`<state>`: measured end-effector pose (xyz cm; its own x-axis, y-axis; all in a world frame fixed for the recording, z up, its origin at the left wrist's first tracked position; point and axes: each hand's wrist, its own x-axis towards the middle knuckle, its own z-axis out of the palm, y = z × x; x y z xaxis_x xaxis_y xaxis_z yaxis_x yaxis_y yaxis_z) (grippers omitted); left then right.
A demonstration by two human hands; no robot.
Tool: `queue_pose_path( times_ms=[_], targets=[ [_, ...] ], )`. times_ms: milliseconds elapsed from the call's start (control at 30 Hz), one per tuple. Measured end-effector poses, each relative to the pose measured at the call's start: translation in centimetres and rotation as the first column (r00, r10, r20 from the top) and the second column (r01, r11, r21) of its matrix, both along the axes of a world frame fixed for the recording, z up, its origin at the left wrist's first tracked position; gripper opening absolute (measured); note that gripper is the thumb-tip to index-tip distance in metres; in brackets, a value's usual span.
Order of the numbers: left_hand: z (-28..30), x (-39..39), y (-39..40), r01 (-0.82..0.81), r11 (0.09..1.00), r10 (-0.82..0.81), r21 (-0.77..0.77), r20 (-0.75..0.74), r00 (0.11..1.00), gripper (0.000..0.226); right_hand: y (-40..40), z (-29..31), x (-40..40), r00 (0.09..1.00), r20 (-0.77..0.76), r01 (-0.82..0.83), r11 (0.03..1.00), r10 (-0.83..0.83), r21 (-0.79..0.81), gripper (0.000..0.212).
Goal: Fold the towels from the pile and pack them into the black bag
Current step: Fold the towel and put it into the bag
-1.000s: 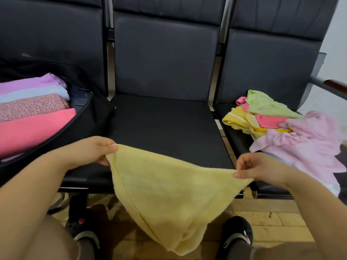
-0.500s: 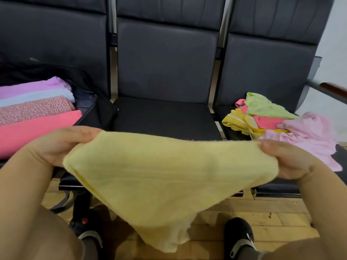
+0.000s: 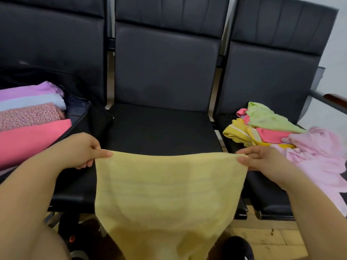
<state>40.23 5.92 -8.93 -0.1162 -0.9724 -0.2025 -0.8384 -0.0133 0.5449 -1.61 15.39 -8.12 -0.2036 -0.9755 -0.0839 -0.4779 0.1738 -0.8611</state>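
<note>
Head view: the left hand point(image 3: 80, 151) pinches the top left corner of a yellow towel point(image 3: 167, 199), and the right hand point(image 3: 262, 159) pinches the top right corner. The top edge is stretched fairly straight between them, just above the front of the middle seat point(image 3: 161, 128), and the cloth hangs down in front of the bench toward the floor point(image 3: 266, 239).

The bag point(image 3: 88, 121) lies open on the left seat and already holds four folded towels side by side: lilac point(image 3: 28, 91), pale blue point(image 3: 32, 103), speckled pink point(image 3: 28, 116) and coral point(image 3: 32, 139). The pile point(image 3: 277, 132) on the right seat still has several unfolded pieces, green, yellow, coral and pink among them. By that count the job looks roughly half done, with the yellow towel spread but not yet folded.

The middle seat lies between bag and pile and offers a flat surface for folding. The bag's near rim sits just beside the left hand, and the pink cloth of the pile is close behind the right hand, so sideways room is tight. A dark shoe point(image 3: 238, 248) stands below the towel's lower edge.
</note>
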Motion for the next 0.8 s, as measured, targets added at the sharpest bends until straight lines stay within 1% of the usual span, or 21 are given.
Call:
queue_pose_path(
  times_ms=[33, 67, 133, 200, 300, 367, 400, 467, 500, 533, 567, 600, 633, 667, 700, 733, 800],
  targets=[
    [0.0, -0.3, -0.2, -0.018, 1.0, 0.017, 0.02, 0.03, 0.999, 0.038, -0.3, -0.2, -0.1, 0.996, -0.089, 0.028, 0.999, -0.03, -0.024, 0.016],
    [-0.2, -0.6, -0.5, -0.034, 0.998, 0.033, 0.045, 0.041, 0.999, 0.038, -0.7, -0.5, -0.2, 0.985, -0.168, 0.035, 0.998, -0.041, -0.044, 0.011],
    [-0.8, -1.3, -1.0, -0.072, 0.993, 0.072, 0.09, 0.009, 0.997, 0.034, -1.5, -1.0, 0.2, 0.963, -0.265, 0.029, 0.995, -0.054, -0.097, 0.011],
    [-1.6, -2.2, -1.5, -0.13, 0.981, 0.149, 0.146, -0.128, 0.981, 0.026, -2.4, -1.9, 0.4, 0.939, -0.337, 0.021, 0.987, -0.074, -0.158, 0.016],
    [-2.5, -3.4, -2.6, -0.242, 0.96, 0.277, 0.141, -0.351, 0.895, 0.019, -3.8, -3.2, 0.7, 0.87, -0.486, -0.004, 0.986, -0.078, -0.165, 0.028],
    [-3.4, -4.0, -3.6, -0.298, 0.949, 0.312, 0.098, -0.408, 0.858, 0.015, -4.9, -4.2, 1.1, 0.809, -0.583, 0.004, 0.993, -0.073, -0.118, 0.028],
    [-4.0, -4.3, -4.1, -0.311, 0.949, 0.305, 0.047, -0.38, 0.873, 0.014, -5.4, -4.8, 1.4, 0.755, -0.652, 0.025, 0.996, -0.072, -0.082, 0.029],
    [-5.0, -5.4, -4.1, -0.283, 0.956, 0.26, -0.075, -0.23, 0.938, 0.014, -5.9, -5.5, 2.8, 0.591, -0.805, 0.061, 0.998, -0.047, -0.014, 0.033],
    [-5.4, -6.1, -3.7, -0.246, 0.963, 0.226, -0.111, -0.166, 0.96, 0.021, -6.0, -5.8, 3.7, 0.53, -0.847, 0.072, 0.997, -0.042, -0.004, 0.035],
    [-6.2, -6.8, -3.3, -0.196, 0.975, 0.184, -0.106, -0.116, 0.976, 0.034, -6.0, -5.9, 4.7, 0.511, -0.859, 0.086, 0.996, -0.037, 0.008, 0.042],
    [-7.0, -7.6, -2.9, -0.148, 0.986, 0.144, -0.076, -0.058, 0.988, 0.052, -6.1, -6.3, 5.6, 0.513, -0.858, 0.101, 0.994, -0.03, 0.026, 0.051],
    [-8.0, -8.2, -2.6, -0.098, 0.994, 0.1, -0.055, 0.036, 0.994, 0.07, -6.2, -6.7, 6.4, 0.525, -0.851, 0.116, 0.992, -0.021, 0.047, 0.061],
    [-8.7, -8.8, -2.3, -0.051, 0.997, 0.06, -0.06, 0.162, 0.985, 0.081, -6.5, -7.3, 7.1, 0.543, -0.84, 0.133, 0.988, -0.011, 0.073, 0.068],
    [-9.6, -9.1, -2.4, -0.008, 0.996, 0.03, -0.084, 0.269, 0.963, 0.085, -6.8, -8.0, 7.5, 0.569, -0.823, 0.15, 0.983, 0.001, 0.105, 0.074],
    [-10.1, -9.3, -2.6, 0.016, 0.994, 0.021, -0.109, 0.331, 0.943, 0.086, -7.2, -8.7, 7.8, 0.598, -0.801, 0.16, 0.978, 0.012, 0.135, 0.077],
    [-10.4, -9.4, -3.0, 0.026, 0.993, 0.019, -0.116, 0.368, 0.93, 0.086, -7.7, -9.5, 7.8, 0.623, -0.782, 0.166, 0.974, 0.019, 0.156, 0.08],
    [-10.5, -9.5, -3.9, 0.032, 0.994, 0.013, -0.106, 0.394, 0.919, 0.085, -9.2, -10.5, 7.1, 0.62, -0.785, 0.162, 0.977, 0.011, 0.141, 0.084]
  ],
)
